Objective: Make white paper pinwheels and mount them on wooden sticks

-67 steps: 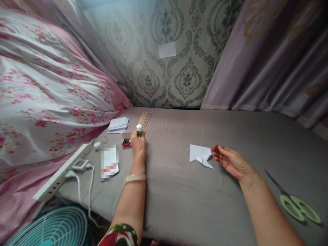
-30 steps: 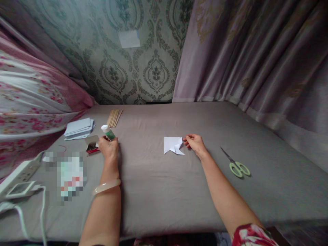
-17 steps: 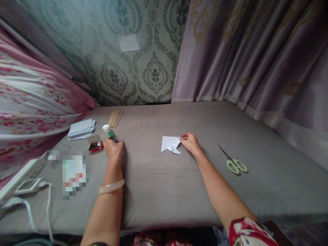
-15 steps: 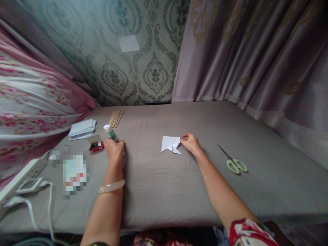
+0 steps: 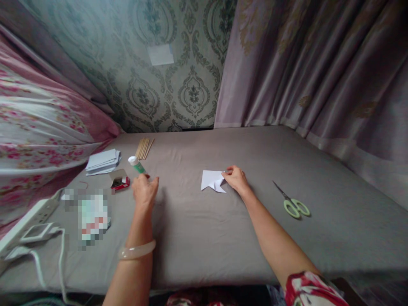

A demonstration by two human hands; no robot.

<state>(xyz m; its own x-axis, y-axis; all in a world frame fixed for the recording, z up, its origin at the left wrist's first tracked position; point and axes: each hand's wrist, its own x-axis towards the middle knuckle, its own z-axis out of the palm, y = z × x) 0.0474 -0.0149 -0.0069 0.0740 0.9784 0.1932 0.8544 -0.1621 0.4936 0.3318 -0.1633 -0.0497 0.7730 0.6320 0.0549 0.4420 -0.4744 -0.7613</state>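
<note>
My left hand is just on the near side of a glue stick with a white cap and green label, which lies tilted on the grey cloth. Its thumb is spread away; the other fingertips are partly hidden behind the hand. Between thumb and fingers, my right hand pinches the right corner of a small folded white paper. That paper lies flat, with a notch along its near edge and a folded flap at its lower right.
Green-handled scissors lie to the right. On the left are a small open red box, a stack of paper pieces, several wooden sticks, a blurred-out packet and a white power strip with cables.
My left hand has drawn back slightly from the glue stick and its thumb has spread. The glue stick stays almost where it was. My right hand keeps its pinch on the paper.
</note>
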